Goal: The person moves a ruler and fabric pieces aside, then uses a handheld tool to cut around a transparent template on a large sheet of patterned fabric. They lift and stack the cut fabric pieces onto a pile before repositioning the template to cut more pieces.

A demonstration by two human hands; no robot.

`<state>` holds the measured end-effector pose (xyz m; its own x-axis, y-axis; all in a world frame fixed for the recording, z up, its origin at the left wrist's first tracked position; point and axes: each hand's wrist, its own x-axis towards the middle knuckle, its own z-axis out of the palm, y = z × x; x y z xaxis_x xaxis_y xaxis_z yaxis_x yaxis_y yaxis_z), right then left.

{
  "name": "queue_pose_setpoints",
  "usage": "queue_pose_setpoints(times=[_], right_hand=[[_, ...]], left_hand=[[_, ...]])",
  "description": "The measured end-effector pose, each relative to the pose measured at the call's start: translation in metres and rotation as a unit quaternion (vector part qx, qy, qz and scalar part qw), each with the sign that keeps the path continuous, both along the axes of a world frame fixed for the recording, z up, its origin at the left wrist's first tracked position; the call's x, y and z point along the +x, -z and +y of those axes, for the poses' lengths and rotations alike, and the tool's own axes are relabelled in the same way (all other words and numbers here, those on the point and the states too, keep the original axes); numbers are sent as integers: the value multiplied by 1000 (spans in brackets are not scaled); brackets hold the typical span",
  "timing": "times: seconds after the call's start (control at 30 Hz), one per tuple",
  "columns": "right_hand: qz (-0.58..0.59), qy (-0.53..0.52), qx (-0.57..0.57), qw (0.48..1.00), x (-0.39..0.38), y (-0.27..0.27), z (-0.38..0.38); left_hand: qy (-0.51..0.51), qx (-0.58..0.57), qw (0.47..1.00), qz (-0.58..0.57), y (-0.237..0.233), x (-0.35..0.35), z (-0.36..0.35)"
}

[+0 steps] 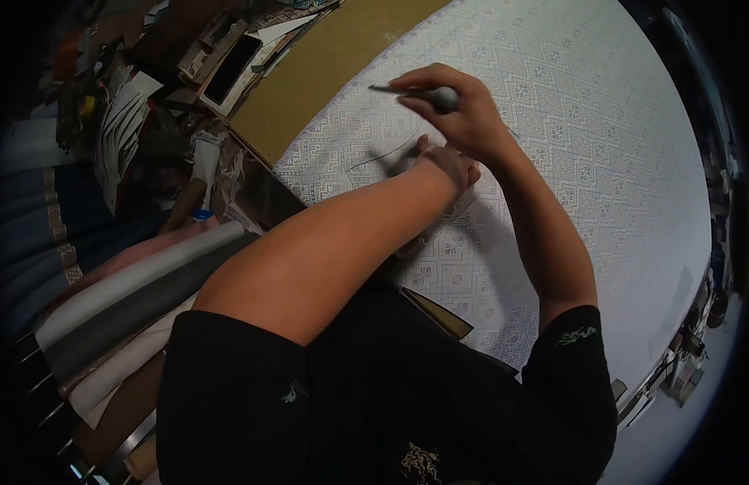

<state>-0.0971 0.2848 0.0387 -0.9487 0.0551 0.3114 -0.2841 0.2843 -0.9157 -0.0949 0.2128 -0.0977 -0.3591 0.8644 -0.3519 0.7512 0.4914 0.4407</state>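
Observation:
My right hand (467, 105) is closed around a slim tool with a rounded grey handle (445, 99); its thin dark shaft points left above the cloth, and I cannot make out its exact kind. Just below it, my left hand (449, 166) reaches across low over the patterned white cloth (552, 145). Its back faces me and most of its fingers are hidden or blurred, so its grip does not show. A thin dark thread (382, 158) runs over the cloth to the left of that hand.
Beyond the cloth's left edge lies a yellow-brown board (310, 89). A dark phone (233, 69) rests among papers and boxes at upper left. Rolled fabrics (140, 279) are stacked on the left. More clutter (689, 364) lines the right edge.

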Motion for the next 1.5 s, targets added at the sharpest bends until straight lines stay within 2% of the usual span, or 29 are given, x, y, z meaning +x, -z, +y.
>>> queue_pose_setpoints(times=[0.03,0.1,0.13,0.17,0.23,0.4,0.47,0.57,0.67,0.7,0.77,0.8,0.87,0.93,1.0,1.03,1.1,1.13,1.2,1.43,1.5], right_hand=[[-8,57,-39,998,20,1,8],[-68,191,-108,973,68,7,16],[-41,248,-157,955,90,16,12],[-13,304,-206,930,112,24,5],[-53,399,-216,890,156,27,-14],[-69,518,-152,839,240,53,-67],[-81,546,-111,827,251,49,-92],[-69,595,-150,786,247,42,-127],[-94,596,-149,784,246,41,-156],[-89,622,-144,764,241,37,-166],[-102,622,-151,761,232,27,-184],[-114,622,-152,759,234,29,-193],[-144,634,-141,746,233,26,-208],[-174,636,-132,740,232,26,-218],[-163,634,53,754,232,27,-224],[-167,637,54,751,231,26,-225],[-131,611,138,768,230,26,-225],[-131,615,136,766,232,27,-228],[-182,633,-11,753,236,32,-232],[-80,624,-107,770,265,37,-210],[-133,614,-154,762,292,44,-197]], left_hand=[[165,-180,968,52,-91,-4,-9],[207,-163,961,84,-97,-7,-16],[242,-151,952,113,-98,-8,-19],[259,-119,949,138,-126,-9,-27],[270,-88,946,158,-118,-13,-32],[295,-41,937,181,-104,-17,-32],[303,-13,939,163,-107,-26,-39],[328,26,937,115,-113,-43,-55],[344,55,936,47,-129,-65,-80],[374,64,924,43,-118,-72,-88],[302,204,931,17,-79,-85,-102],[321,209,924,4,-71,-88,-108],[267,302,914,36,-59,-89,-118],[276,306,911,36,-56,-89,-119],[264,290,919,49,-62,-89,-119],[266,291,918,44,-63,-89,-119],[277,256,924,62,-64,-88,-119],[282,255,923,62,-63,-89,-118],[289,249,922,61,-62,-90,-118],[275,219,932,93,-68,-68,-114],[278,241,924,104,-63,-43,-105]])
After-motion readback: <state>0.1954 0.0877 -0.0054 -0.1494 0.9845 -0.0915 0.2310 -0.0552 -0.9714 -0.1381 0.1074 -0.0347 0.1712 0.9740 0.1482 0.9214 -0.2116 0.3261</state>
